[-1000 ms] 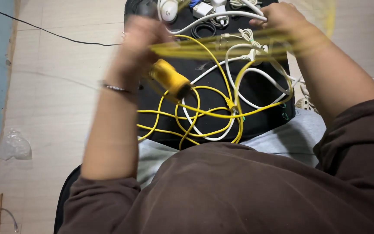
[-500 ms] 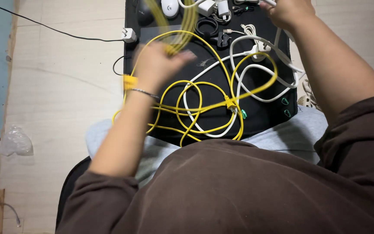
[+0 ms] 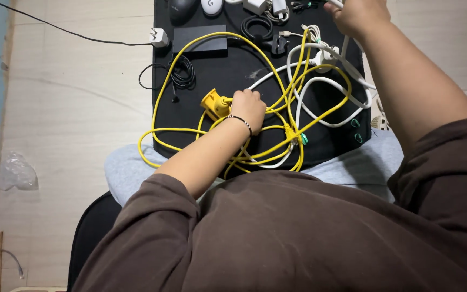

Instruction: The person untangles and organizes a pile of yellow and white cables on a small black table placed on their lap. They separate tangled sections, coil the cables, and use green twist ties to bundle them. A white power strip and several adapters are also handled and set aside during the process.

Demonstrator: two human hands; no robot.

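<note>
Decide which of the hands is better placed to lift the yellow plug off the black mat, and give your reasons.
Probably the left hand: it already rests against the yellow plug. The right hand is at the mat's far edge, gripping a white cable.

A single head-worn camera looks steeply down, close over the person's lap and the black mat [image 3: 331, 140]
</note>
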